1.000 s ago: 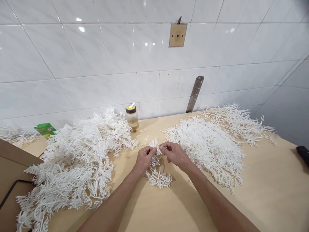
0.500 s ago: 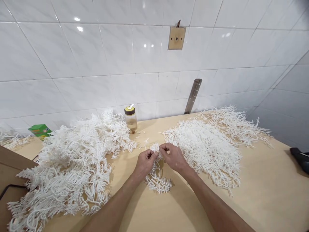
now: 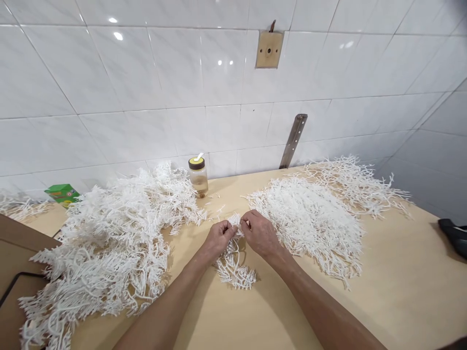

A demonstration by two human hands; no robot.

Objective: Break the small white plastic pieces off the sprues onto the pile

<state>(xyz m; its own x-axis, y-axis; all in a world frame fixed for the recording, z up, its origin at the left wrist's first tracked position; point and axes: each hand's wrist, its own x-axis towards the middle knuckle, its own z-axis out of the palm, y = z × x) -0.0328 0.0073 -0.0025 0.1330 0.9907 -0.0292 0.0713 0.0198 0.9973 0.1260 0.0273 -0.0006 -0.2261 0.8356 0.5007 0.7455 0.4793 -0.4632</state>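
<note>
My left hand (image 3: 218, 239) and my right hand (image 3: 258, 233) meet over the middle of a pale wooden table (image 3: 397, 291). Both pinch the top of a white branched plastic sprig (image 3: 233, 265), whose lower part fans out on the table just below my hands. A large heap of the same white sprigs (image 3: 113, 238) lies to the left. Another flatter heap (image 3: 310, 218) lies to the right, close beside my right hand.
A small jar with a dark yellow-rimmed lid (image 3: 199, 176) stands at the back by the white tiled wall. A green carton (image 3: 62, 193) sits far left. A brown board with a black wire loop (image 3: 14, 272) lies at the left edge; a dark object (image 3: 454, 233) at the right.
My hands have stayed together on the sprig, shifting only slightly. The view moved a little.
</note>
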